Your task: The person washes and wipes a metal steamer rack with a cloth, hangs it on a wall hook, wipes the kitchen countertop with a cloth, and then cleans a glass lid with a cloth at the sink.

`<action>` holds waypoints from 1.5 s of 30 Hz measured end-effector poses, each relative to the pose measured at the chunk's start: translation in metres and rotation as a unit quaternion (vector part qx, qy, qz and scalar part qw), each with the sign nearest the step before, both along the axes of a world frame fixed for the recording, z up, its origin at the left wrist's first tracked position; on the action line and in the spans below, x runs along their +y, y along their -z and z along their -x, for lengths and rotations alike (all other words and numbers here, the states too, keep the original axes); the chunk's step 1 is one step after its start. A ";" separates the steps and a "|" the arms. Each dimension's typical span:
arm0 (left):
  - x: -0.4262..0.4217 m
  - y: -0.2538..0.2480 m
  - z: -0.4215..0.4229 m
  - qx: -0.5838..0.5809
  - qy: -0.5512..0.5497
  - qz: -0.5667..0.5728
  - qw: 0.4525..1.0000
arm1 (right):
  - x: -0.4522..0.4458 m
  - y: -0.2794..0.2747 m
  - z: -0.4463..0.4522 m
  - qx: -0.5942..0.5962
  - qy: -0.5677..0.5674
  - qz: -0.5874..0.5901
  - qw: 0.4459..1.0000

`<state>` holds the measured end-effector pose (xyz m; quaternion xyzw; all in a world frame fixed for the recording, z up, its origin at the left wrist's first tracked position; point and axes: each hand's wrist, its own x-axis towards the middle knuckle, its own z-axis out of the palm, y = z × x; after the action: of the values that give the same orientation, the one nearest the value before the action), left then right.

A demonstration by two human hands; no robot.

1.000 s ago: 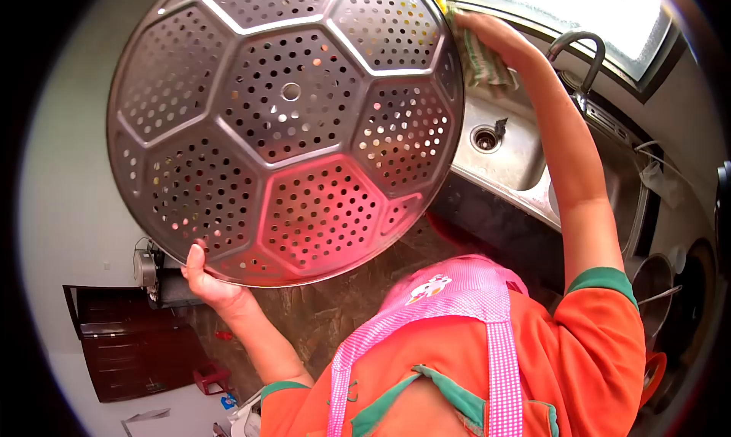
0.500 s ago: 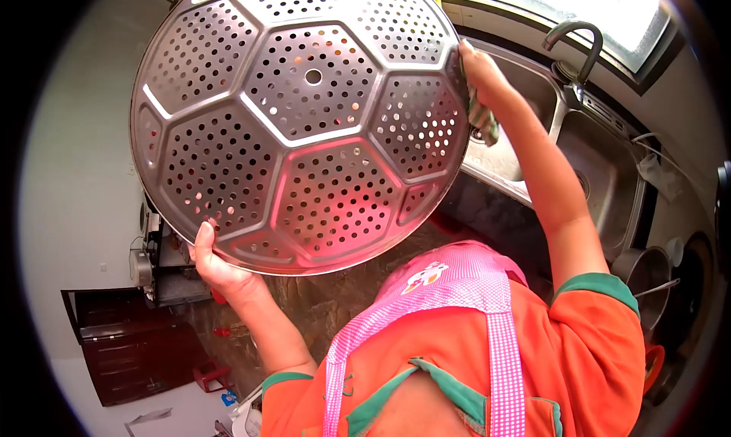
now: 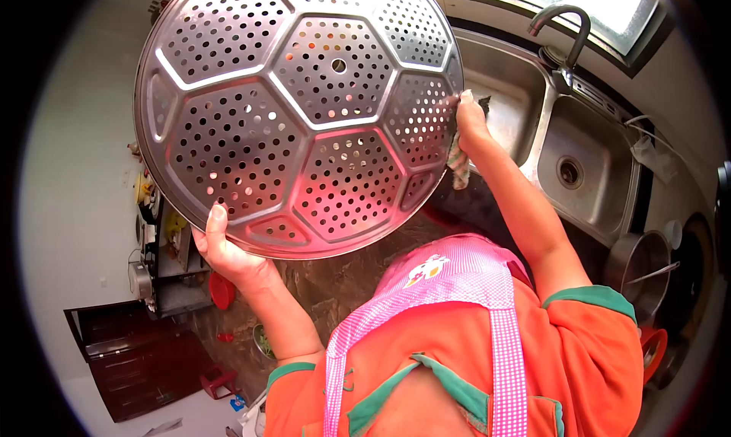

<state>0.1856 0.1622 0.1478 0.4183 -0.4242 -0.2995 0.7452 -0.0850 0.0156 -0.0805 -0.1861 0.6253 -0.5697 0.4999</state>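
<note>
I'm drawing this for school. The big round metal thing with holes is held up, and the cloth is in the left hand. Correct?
Not quite: the head view shows the cloth in the right hand, not the left hand. The big round metal thing is held up.

Both arms reach forward with bent elbows, the hands well apart. The left forearm [image 3: 283, 314] angles up and outward to the left wrist [image 3: 257, 275]; the left grip [image 3: 228, 253] is closed, its thumb [image 3: 217, 218] raised in front and its fingers mostly hidden behind. The right forearm [image 3: 521, 201] slants up and inward across the view, bare to above the elbow. The right grip [image 3: 473, 123] sits farther forward than the left, curled closed, thumb side uppermost, fingers largely hidden.
</note>
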 end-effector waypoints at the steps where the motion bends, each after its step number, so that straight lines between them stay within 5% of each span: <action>1: 0.000 0.000 0.002 -0.009 0.005 0.007 1.000 | -0.001 0.007 -0.002 -0.033 0.014 -0.007 0.999; 9: 0.000 0.009 0.029 -0.040 0.008 0.074 0.996 | 0.061 -0.025 -0.078 -0.369 0.030 -0.075 0.926; 11: -0.003 0.019 0.033 -0.032 -0.023 0.094 0.995 | 0.060 0.009 -0.103 -0.354 -0.003 -0.047 0.934; 17: 0.006 0.032 0.001 0.063 0.130 0.022 0.989 | 0.062 -0.026 -0.096 -0.192 0.024 0.124 0.973; 19: 0.010 0.049 -0.029 0.096 0.197 -0.068 0.973 | 0.056 -0.035 -0.080 -0.093 -0.005 0.208 0.974; 23: 0.022 0.060 -0.055 0.097 0.188 -0.076 0.975 | 0.053 -0.055 -0.066 0.173 -0.107 0.193 0.960; 27: 0.029 0.065 -0.073 0.160 0.174 -0.044 0.971 | 0.059 -0.089 -0.035 0.186 -0.209 0.212 0.937; 28: 0.032 0.068 -0.077 0.168 0.166 -0.037 0.971 | 0.030 -0.059 -0.025 0.223 -0.130 0.285 0.923; 29: 0.035 0.070 -0.077 0.175 0.157 -0.037 0.971 | 0.025 -0.084 -0.010 -0.067 -0.170 0.277 0.944; 30: 0.039 0.072 -0.079 0.168 0.161 -0.050 0.971 | 0.029 -0.121 -0.009 -0.136 -0.169 0.330 0.919; 33: 0.049 0.085 -0.084 0.181 0.157 -0.037 0.970 | 0.027 -0.166 -0.030 -0.018 -0.143 0.370 0.918; 35: 0.054 0.086 -0.079 0.219 0.162 -0.036 0.961 | 0.009 -0.153 -0.051 0.283 -0.196 0.381 0.858; 36: 0.058 0.086 -0.081 0.239 0.182 -0.035 0.953 | 0.008 -0.163 -0.068 0.525 -0.180 0.444 0.703; 37: 0.059 0.086 -0.080 0.257 0.202 -0.036 0.944 | 0.018 -0.165 -0.090 0.664 -0.207 0.297 0.655; 39: 0.060 0.085 -0.073 0.228 0.145 -0.029 0.962 | 0.020 -0.152 -0.116 0.678 -0.275 0.257 0.631; 41: 0.064 0.078 -0.065 0.210 0.123 -0.021 0.970 | 0.032 -0.128 -0.137 0.635 -0.273 0.338 0.639; 43: 0.067 0.082 -0.068 0.227 0.122 -0.048 0.965 | 0.068 -0.137 -0.155 0.650 -0.330 0.398 0.556; 45: 0.066 0.092 -0.074 0.250 0.139 -0.043 0.957 | 0.108 -0.143 -0.177 0.533 -0.353 0.573 0.513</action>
<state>0.2601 0.2277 0.0555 0.2988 -0.2651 -0.5131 0.7597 0.0921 0.1238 0.0630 -0.9062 0.1952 -0.3747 0.0173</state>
